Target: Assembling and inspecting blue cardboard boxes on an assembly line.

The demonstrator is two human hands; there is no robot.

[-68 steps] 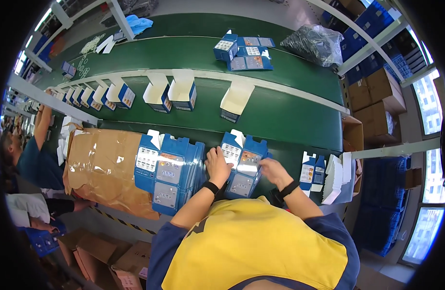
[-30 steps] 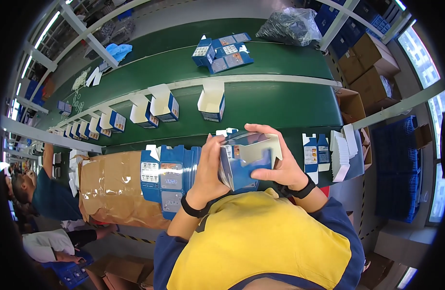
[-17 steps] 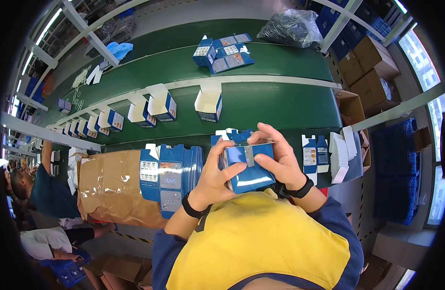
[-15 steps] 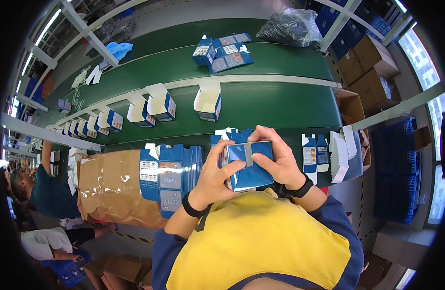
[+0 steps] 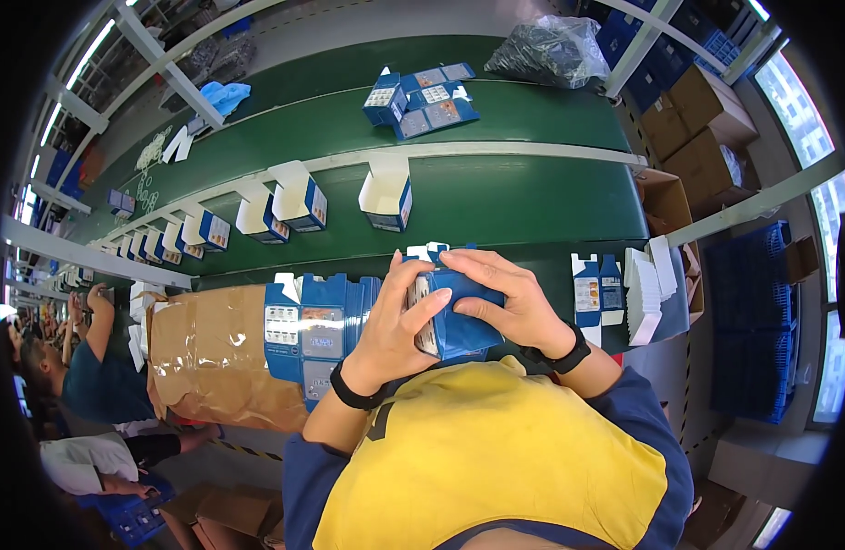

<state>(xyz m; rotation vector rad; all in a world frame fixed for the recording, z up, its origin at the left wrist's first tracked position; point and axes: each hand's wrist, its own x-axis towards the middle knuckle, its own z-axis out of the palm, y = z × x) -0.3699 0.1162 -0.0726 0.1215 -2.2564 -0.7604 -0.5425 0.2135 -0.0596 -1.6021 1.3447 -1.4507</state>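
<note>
**Blue carton gripped in both hands above packing bench**

Seen from above at a green conveyor line [image 5: 532, 197]: small blue carton [image 5: 454, 316] held close to the chest, over the near edge of the bench, clamped between two bare hands; left hand [image 5: 395, 335] wrapped round the carton's left end, fingers [image 5: 431, 302] curled over its pale printed face, thumb hidden behind; right hand [image 5: 514, 307] laid across the top and right side, fingers stretched leftward along the upper edge, palm pressed against the blue panel; both hands closed on the carton, neither spread; black bands worn on both wrists.

Carton lifted clear of the bench, tilted, sitting between the palms and just above the yellow vest [image 5: 505, 458]; directly beneath and behind it, more blue flaps partly hidden by the hands.

Just left of the left hand, stack of flat blue cartons [image 5: 317, 335] resting on brown wrapping paper [image 5: 216, 357]; right of the right hand, upright flat cartons [image 5: 598, 289] beside a sheaf of white cards [image 5: 647, 289]; on the belt beyond, a row of opened white-and-blue boxes [image 5: 298, 197] with flaps raised; farther back, loose blue cartons [image 5: 422, 96] and a dark plastic bag [image 5: 551, 50]; brown cardboard boxes [image 5: 702, 124] stacked at far right; another person [image 5: 97, 376] at work at far left.
</note>
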